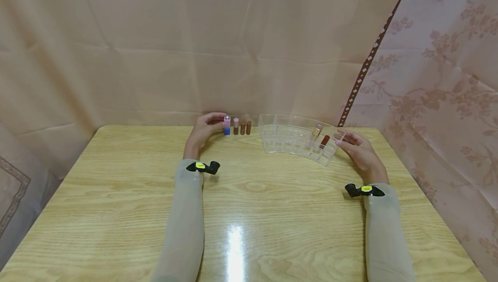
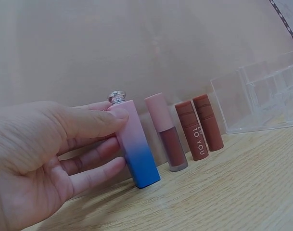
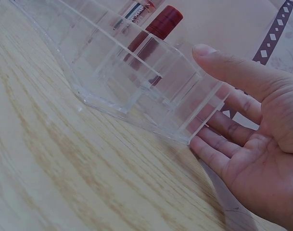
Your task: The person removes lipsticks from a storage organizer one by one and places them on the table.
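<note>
In the head view, the left hand (image 1: 201,131) pinches a pink-and-blue tube (image 1: 227,127) upright between thumb and fingers. Just beyond it, on the side toward the right hand (image 1: 359,149), a pink-capped tube (image 1: 235,126) and two brown tubes (image 1: 248,128) stand in a row on the wooden table (image 1: 272,213). Between this row and the right hand sits a clear organizer (image 1: 267,123) with many small compartments. The right hand grips its near end, thumb on one side and fingers on the other. Inside, close to the right hand, a gold tube (image 1: 317,131) and a dark red tube (image 1: 324,141) lean at a tilt.

In the left wrist view, the thumb presses the upper, pink part of the held tube, beneath its silvery top; the lower fingers are spread apart. The blue base is at the tabletop, though I cannot tell whether it touches. The brown tube nearer this hand reads "TO YOU".

In the right wrist view, the thumb lies along the organizer's upper edge, and the fingers reach behind its end wall. The dark red tube stands in a compartment near the thumb.
</note>
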Demonstrator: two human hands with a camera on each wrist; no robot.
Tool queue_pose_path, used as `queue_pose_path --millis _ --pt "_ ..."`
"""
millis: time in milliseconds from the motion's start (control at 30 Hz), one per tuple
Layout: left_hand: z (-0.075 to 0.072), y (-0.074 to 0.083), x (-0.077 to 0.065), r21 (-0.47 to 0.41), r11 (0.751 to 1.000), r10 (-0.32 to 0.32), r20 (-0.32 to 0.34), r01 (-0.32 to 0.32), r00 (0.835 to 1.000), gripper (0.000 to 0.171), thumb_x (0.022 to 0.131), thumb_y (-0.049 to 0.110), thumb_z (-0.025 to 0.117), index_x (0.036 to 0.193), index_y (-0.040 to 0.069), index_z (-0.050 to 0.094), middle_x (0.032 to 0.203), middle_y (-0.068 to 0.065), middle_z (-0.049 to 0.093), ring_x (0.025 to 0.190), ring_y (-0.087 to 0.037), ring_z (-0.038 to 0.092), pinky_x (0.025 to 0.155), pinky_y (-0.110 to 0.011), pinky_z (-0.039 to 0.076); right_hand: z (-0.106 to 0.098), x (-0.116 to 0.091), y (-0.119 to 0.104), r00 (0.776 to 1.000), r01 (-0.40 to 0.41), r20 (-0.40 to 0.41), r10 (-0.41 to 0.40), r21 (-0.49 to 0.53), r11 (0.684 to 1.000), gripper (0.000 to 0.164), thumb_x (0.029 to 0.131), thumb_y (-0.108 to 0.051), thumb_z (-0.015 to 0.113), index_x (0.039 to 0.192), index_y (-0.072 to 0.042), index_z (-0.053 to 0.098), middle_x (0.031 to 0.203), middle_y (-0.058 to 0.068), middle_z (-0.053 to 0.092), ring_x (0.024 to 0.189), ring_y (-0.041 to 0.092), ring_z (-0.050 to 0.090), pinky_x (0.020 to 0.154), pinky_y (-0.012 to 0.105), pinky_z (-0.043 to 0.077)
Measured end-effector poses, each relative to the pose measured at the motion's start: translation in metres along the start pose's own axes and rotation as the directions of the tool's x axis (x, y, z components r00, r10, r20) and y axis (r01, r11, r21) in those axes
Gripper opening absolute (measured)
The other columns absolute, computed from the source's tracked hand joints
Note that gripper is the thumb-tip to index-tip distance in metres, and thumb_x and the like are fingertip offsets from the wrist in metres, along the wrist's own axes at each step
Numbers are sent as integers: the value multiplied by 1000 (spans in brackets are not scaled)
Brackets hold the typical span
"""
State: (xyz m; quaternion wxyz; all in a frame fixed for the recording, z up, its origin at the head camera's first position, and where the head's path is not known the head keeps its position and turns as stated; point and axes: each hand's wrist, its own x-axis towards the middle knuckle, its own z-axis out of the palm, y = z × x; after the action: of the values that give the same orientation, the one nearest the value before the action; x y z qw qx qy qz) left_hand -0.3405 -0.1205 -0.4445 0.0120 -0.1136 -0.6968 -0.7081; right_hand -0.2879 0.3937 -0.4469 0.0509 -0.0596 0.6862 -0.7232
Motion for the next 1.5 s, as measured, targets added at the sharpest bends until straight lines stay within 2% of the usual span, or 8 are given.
queue_pose_path --millis 433,900,1267,1500 --pt "0 0 -1 16 1000 -14 1 14 1000 40 91 2 75 128 -7 64 107 1 68 98 -12 65 86 -18 56 0 0 0 1000 11 7 -11 -4 1000 61 100 -3 62 154 1 35 128 -8 62 117 -2 63 96 10 49" --pt "0 0 0 7 1000 -20 -1 20 1000 41 90 0 74 129 -8 62 105 4 69 98 -11 65 86 -19 57 -1 1 2 1000 27 13 -27 -11 1000 53 101 -1 60 150 -4 43 127 -9 65 116 -1 64 96 10 49" --pt "0 2 -1 -2 1000 -12 10 12 1000 43 91 -1 73 131 -10 60 105 4 69 97 -10 66 85 -19 57 -1 0 2 999 36 31 -37 9 999 55 101 1 59 151 1 36 127 -7 64 115 -2 64 97 10 49" --pt "0 5 -1 -20 999 -35 9 35 999 44 90 -2 74 132 -8 60 105 4 69 98 -11 66 88 -23 58 -1 1 1 1000 17 16 -16 -36 999 60 101 -3 61 154 1 33 128 -8 60 114 -5 62 95 9 49"
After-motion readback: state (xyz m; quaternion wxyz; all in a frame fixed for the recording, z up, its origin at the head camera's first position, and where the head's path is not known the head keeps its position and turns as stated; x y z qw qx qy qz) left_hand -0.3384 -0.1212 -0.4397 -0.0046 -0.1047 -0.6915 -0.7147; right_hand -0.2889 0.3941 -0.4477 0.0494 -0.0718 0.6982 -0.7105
